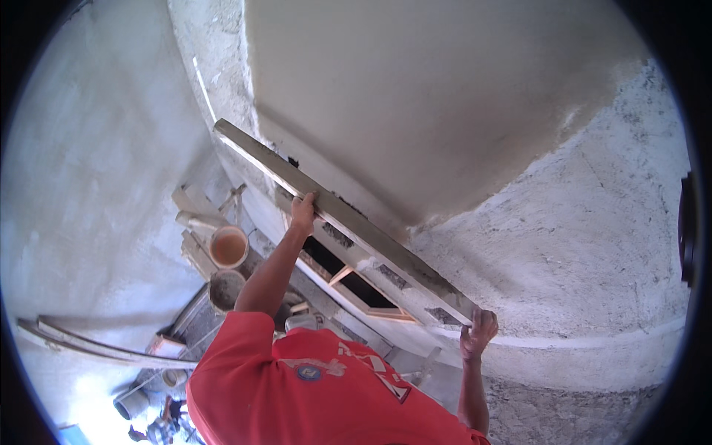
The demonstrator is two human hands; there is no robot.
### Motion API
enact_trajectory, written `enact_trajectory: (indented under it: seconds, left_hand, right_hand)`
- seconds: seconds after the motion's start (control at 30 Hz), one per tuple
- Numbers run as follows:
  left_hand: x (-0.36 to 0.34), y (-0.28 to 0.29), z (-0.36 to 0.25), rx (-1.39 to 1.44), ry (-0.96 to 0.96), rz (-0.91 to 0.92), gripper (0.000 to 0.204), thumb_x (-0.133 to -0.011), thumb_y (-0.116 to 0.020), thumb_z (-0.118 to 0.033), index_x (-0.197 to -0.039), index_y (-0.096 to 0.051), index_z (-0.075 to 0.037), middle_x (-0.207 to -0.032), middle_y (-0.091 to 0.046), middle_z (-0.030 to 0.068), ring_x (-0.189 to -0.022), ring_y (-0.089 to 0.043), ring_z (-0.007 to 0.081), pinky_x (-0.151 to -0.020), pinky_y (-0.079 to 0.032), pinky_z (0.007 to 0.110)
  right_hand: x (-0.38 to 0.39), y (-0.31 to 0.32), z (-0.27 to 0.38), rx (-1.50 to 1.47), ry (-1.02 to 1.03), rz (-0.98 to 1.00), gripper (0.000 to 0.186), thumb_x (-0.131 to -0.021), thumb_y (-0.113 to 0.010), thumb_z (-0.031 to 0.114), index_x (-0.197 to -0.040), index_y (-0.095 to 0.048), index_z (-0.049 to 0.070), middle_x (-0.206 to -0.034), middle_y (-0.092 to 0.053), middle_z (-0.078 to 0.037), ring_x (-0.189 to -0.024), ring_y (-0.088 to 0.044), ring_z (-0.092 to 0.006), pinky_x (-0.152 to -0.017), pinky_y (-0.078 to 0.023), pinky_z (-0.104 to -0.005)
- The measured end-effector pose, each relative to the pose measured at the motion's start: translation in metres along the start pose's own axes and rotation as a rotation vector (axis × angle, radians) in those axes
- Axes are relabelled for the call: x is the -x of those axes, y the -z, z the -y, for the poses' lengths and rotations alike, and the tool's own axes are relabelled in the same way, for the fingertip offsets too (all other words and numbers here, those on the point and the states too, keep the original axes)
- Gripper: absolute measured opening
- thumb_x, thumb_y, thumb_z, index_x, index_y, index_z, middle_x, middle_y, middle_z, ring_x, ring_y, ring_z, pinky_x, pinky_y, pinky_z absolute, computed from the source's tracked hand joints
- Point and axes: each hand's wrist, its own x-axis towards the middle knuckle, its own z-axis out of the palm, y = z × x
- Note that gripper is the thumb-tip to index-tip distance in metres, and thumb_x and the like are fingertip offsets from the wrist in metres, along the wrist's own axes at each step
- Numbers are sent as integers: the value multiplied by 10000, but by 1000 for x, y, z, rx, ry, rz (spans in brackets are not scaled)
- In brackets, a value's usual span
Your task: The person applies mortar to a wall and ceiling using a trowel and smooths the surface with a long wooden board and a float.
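Observation:
A long, straight screed bar (374, 239) lies slantwise before the wall, its far-left end higher than its right end. My left hand (302, 215) grips it around its left-middle part, fingers over the edge. Closed around its lower right end is my right hand (478, 334). Beyond the bar, a smooth, damp-looking grey-brown plaster patch (445, 96) covers the upper wall. Rough, pale wall surface (556, 222) borders this patch on the right. Whether the bar touches the plaster along its whole length, I cannot tell.
Below the bar is a wood-framed opening (356, 289). At the lower left stand a bucket of orange-brown liquid (228, 248) and a bucket of grey material (225, 291). Long curved-looking boards (104, 351) lean farther left. Another person (165, 426) shows at the bottom left.

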Motion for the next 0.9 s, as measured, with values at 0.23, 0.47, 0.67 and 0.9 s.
enact_trajectory:
  seconds: [0.23,0.47,0.67,0.9]
  left_hand:
    - [40,74,69,138,168,24,204,-884,-609,-200,-968,-584,-16,-764,-635,85,-565,-621,207,-454,-499,323]
    - [107,107,92,392,270,0,341,-867,-577,-253,-1127,-555,-33,-1071,-647,97,-997,-634,239,-798,-519,384]
    - [193,139,89,641,122,-122,323,-852,-541,-195,-1125,-568,-26,-1097,-641,112,-1059,-599,281,-975,-450,405]
    - [292,227,66,632,-59,-242,348,-827,-569,-273,-1080,-603,-36,-1022,-659,130,-978,-617,301,-952,-462,457]
  right_hand:
    - [19,59,-28,-121,-55,246,730,-661,-727,122,-1334,-463,27,-1196,-471,-192,-1151,-426,-411,-993,-364,-532]
    - [6,95,-60,-230,72,370,766,-594,-802,97,-1265,-440,27,-1165,-493,-188,-1088,-463,-409,-935,-398,-522]
    - [49,42,-120,-365,188,423,807,-579,-834,114,-1279,-440,30,-1190,-500,-210,-1101,-453,-434,-942,-386,-543]
    - [66,-54,-109,-584,362,614,773,-659,-827,291,-1284,-452,32,-1221,-497,-216,-1139,-457,-406,-984,-358,-521]
